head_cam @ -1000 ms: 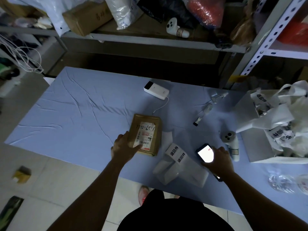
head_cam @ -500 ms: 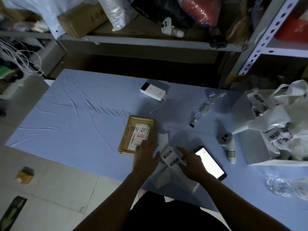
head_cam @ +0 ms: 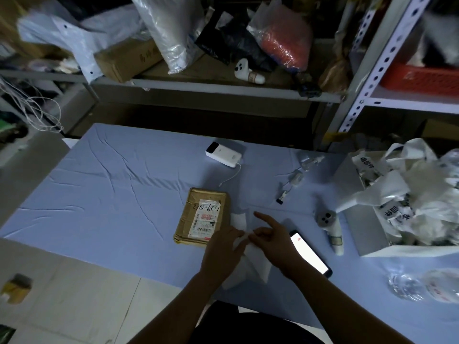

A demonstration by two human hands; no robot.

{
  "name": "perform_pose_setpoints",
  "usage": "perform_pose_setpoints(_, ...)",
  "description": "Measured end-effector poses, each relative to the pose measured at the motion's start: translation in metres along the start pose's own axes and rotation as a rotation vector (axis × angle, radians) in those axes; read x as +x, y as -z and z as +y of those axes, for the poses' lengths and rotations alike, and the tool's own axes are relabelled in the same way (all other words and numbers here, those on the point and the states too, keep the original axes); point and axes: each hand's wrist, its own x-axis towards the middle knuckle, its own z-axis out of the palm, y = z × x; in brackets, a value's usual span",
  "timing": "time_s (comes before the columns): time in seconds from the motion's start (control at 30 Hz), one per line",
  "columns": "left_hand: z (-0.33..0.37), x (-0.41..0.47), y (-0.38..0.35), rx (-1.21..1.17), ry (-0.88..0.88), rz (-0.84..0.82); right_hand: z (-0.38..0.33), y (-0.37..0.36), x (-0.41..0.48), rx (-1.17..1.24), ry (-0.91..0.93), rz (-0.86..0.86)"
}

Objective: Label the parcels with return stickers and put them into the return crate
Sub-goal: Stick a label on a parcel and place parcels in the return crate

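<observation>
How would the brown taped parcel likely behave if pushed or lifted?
The brown parcel looks flat and boxy, so it is probably stiff and unlikely to roll or tip. Its glossy tape wrap may let it slide easily across the blue cloth.

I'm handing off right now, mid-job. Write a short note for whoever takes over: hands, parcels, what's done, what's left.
Left hand: pinches the white sticker sheet.
Right hand: pinches at the same sheet with the index finger out, and seems to be peeling a sticker.
Brown parcel: lies flat on the table just left of the hands, shipping label up, with no return sticker visible on it.
Return crate: at the right, already holds stickered white bags.
Left to do: put a return sticker on the brown parcel, then place it in the crate.
</observation>
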Motion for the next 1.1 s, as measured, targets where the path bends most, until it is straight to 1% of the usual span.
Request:
perform_pose_setpoints(0.07,0.000,-0.003,0.006,-0.069,0.116,-0.030,-0.003,-0.006,-0.004,-0.060,0.033,-0.002)
perform_pose_setpoints(0.1,0.000,-0.005,0.008,-0.095,0.144,-0.053,-0.004,-0.009,-0.005,-0.098,0.052,-0.002)
perform_pose_setpoints(0.17,0.000,-0.007,0.013,-0.173,0.160,-0.078,-0.001,-0.013,-0.007,-0.165,0.092,0.010)
perform_pose_setpoints(0.27,0.001,-0.009,0.020,-0.297,0.188,-0.042,0.005,-0.017,-0.009,-0.243,0.144,0.036)
perform_pose_setpoints(0.37,0.003,-0.012,0.027,-0.315,0.178,-0.064,0.008,-0.021,-0.013,-0.263,0.156,0.041)
perform_pose_setpoints(0.43,0.005,-0.013,0.031,-0.339,0.215,-0.078,0.008,-0.023,-0.016,-0.276,0.165,0.045)
perform_pose_setpoints(0.57,0.005,-0.016,0.039,-0.372,0.314,-0.078,0.002,-0.025,-0.025,-0.310,0.201,-0.004)
perform_pose_setpoints(0.67,0.008,-0.019,0.043,-0.421,0.334,-0.095,-0.001,-0.028,-0.031,-0.332,0.190,-0.018)
perform_pose_setpoints(0.8,0.006,-0.021,0.044,-0.501,0.402,-0.119,-0.005,-0.026,-0.033,-0.348,0.182,-0.021)
perform_pose_setpoints(0.9,0.006,-0.022,0.043,-0.546,0.445,-0.103,-0.006,-0.027,-0.034,-0.367,0.179,-0.020)
perform_pose_setpoints(1.0,0.006,-0.021,0.042,-0.537,0.429,-0.079,-0.004,-0.029,-0.033,-0.325,0.159,0.015)
perform_pose_setpoints(1.1,0.007,-0.018,0.043,-0.471,0.310,-0.057,-0.001,-0.029,-0.030,-0.298,0.196,0.084)
